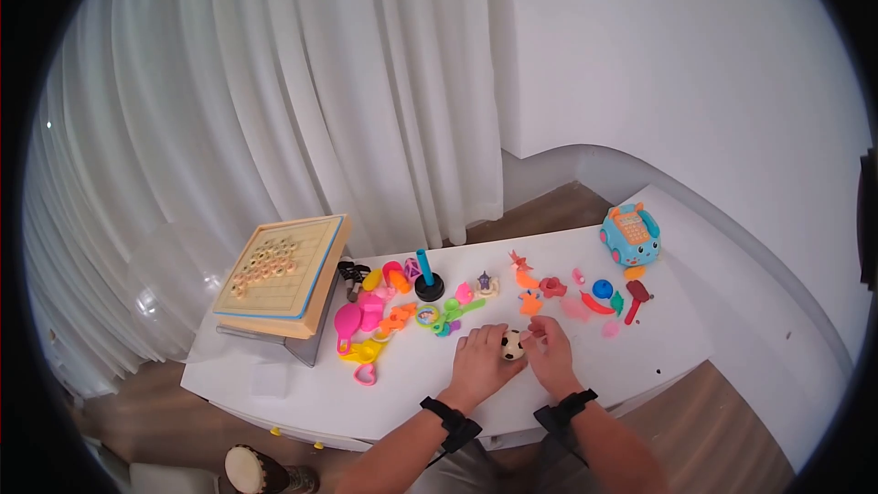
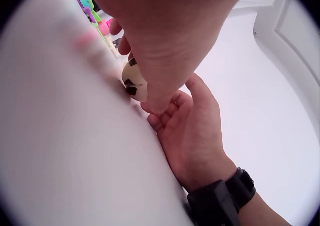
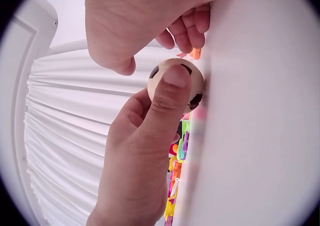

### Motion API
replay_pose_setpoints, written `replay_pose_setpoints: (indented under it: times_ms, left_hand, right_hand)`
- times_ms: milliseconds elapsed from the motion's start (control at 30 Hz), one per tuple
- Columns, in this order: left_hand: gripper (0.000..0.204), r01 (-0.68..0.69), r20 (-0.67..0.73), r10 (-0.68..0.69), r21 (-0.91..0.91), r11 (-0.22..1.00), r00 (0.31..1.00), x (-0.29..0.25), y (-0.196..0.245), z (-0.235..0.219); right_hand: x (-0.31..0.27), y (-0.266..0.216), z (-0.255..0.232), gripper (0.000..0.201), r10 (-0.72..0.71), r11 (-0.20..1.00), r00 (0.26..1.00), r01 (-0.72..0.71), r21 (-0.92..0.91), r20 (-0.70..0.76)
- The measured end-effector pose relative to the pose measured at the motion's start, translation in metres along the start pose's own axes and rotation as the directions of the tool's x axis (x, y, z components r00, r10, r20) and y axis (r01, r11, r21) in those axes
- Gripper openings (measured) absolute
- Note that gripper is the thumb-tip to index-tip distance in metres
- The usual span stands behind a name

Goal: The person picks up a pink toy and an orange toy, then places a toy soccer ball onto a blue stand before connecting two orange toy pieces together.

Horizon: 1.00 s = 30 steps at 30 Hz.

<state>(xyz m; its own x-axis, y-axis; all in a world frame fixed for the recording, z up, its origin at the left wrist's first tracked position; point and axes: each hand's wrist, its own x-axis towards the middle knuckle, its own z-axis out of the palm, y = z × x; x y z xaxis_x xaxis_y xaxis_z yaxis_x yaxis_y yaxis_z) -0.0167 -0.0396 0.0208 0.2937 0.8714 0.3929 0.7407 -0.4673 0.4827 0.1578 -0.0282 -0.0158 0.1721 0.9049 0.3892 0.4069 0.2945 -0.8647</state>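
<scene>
A small toy soccer ball (image 1: pixel 513 345), cream with black patches, is at the front of the white table (image 1: pixel 585 393). My left hand (image 1: pixel 482 364) grips it from the left. In the right wrist view the left thumb (image 3: pixel 172 93) lies across the ball (image 3: pixel 156 83), with the fingers behind it. On the ball's other side is my right hand (image 1: pixel 551 361), its fingers loosely bent with nothing between them. A gap shows between the right fingers and the ball in the right wrist view. The left hand partly covers the ball in the left wrist view.
Colourful toy pieces, with a pink paddle-like toy (image 1: pixel 347 321) among them, lie left of my hands. Behind stands a black base with a blue post (image 1: pixel 425 267). A chess board box (image 1: pixel 283 270) leans left. Toy food, a red hammer (image 1: pixel 636 300) and a blue toy phone (image 1: pixel 629 236) lie right.
</scene>
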Motion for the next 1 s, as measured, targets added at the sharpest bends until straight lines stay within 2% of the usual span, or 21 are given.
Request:
replay_pose_setpoints:
  times_ms: [67,133,200,267,400,467,600,800,1000]
  left_hand:
    - [0.080,-0.003,0.032,0.004,-0.025,1.000,0.999,-0.003,0.002,-0.006]
    - [0.084,-0.093,0.106,0.087,0.058,0.994,0.991,-0.010,-0.008,-0.016]
    - [0.084,-0.080,0.127,0.068,0.091,0.993,0.990,-0.011,-0.024,-0.025]
    - [0.082,-0.074,0.126,0.057,0.140,0.987,0.990,-0.009,-0.035,-0.033]
    - [0.073,-0.059,0.064,0.046,0.224,0.973,0.997,-0.004,-0.053,-0.024]
    - [0.060,-0.043,-0.005,0.050,0.416,0.908,0.999,-0.003,-0.062,-0.023]
    - [0.050,-0.027,0.021,0.019,0.471,0.881,1.000,-0.008,-0.079,-0.031]
    - [0.043,0.014,-0.045,0.011,0.519,0.855,0.999,-0.022,-0.108,-0.052]
    - [0.045,0.053,-0.054,-0.028,0.570,0.820,0.998,-0.030,-0.129,-0.070]
  right_hand:
    - [0.000,-0.003,-0.001,0.042,-0.055,0.998,0.998,0.056,-0.042,0.026]
    - [0.000,0.000,0.001,0.041,-0.102,0.993,0.994,0.104,-0.061,0.025]
    - [0.000,0.001,0.002,0.041,-0.147,0.986,0.989,0.148,-0.077,0.023]
    - [0.002,0.001,0.001,0.037,-0.205,0.959,0.974,0.220,-0.180,0.097]
    - [0.001,-0.004,0.000,0.030,-0.167,0.970,0.982,0.180,-0.165,0.093]
    - [0.001,0.000,0.001,0.025,-0.213,0.964,0.975,0.220,-0.150,0.061]
    - [0.003,0.001,0.001,0.022,-0.187,0.968,0.979,0.198,-0.157,0.080]
    - [0.002,-0.002,0.000,0.021,-0.183,0.966,0.980,0.194,-0.171,0.080]
    - [0.002,-0.004,-0.001,0.022,-0.182,0.967,0.980,0.194,-0.168,0.084]
